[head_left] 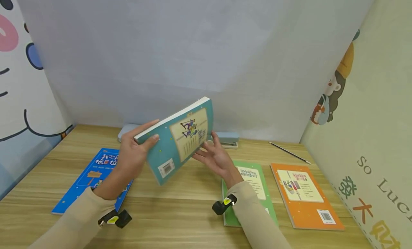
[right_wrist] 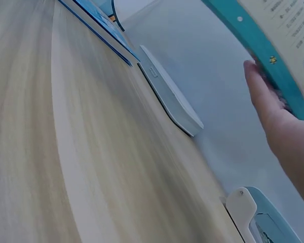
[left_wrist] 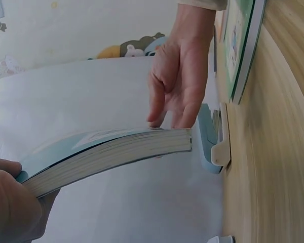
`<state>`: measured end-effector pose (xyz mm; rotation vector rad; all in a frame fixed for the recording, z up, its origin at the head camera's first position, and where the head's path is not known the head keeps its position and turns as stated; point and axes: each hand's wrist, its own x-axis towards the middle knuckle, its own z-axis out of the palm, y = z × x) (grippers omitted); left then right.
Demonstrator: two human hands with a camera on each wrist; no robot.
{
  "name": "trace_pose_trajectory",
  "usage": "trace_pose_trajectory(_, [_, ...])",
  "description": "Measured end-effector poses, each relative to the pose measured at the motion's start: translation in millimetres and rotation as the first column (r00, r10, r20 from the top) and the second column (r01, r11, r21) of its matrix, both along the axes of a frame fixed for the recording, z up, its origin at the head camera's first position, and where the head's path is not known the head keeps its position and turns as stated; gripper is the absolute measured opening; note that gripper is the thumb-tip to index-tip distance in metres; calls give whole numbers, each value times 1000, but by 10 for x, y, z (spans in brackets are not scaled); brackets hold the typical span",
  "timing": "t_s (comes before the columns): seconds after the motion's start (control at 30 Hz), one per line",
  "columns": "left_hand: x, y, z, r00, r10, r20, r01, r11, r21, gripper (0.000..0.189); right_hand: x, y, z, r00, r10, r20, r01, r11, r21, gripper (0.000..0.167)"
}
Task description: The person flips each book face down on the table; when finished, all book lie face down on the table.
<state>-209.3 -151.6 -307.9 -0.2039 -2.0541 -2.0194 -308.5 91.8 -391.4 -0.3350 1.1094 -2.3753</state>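
Observation:
A teal paperback book (head_left: pixel 162 149) is held tilted above the table, its back cover with a barcode facing me. My left hand (head_left: pixel 132 152) grips its upper left corner, thumb on the cover and fingers behind. At the lower right edge my right hand (head_left: pixel 215 158) holds the book between thumb and fingers. The right wrist view shows the right hand's fingers (right_wrist: pixel 263 96) behind the book's edge. Page edges of the book (left_wrist: pixel 116 152) face the left wrist camera, slightly bowed.
A blue book (head_left: pixel 87 181) lies left, partly under my left arm. Green (head_left: pixel 231 217) and orange (head_left: pixel 309 202) books lie right, the green partly covered by my right arm. A light blue stapler (head_left: pixel 230 138), a pale blue-grey case (right_wrist: pixel 169 96) and a pencil (head_left: pixel 289 152) are farther back.

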Motion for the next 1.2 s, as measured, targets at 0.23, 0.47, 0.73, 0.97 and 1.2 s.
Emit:
trace_pose_trajectory(0.23, [-36, -8, 1, 998, -38, 49, 27, 979, 203, 46, 11, -34, -28, 999, -16, -42, 15, 1000, -25, 75])
trace_pose_trajectory(0.47, [-61, -28, 11, 996, -52, 77, 31, 967, 252, 50, -4, -44, -59, 997, -35, -64, 31, 998, -62, 71])
trace_pose_trajectory(0.73, [-78, -69, -11, 989, -100, 109, 75, 974, 212, 51, 12, -34, -97, 996, -76, -39, 73, 993, -91, 70])
trace_pose_trajectory(0.97, [-98, -130, -29, 983, -149, 108, 134, 982, 134, 53, 4, -11, -111, 993, -111, -32, 108, 989, -98, 66])
trace_pose_trajectory(1.2, [-115, -225, -13, 967, -215, 133, 230, 966, -114, 64, 18, 34, -130, 986, -167, -24, 166, 985, -42, 66])
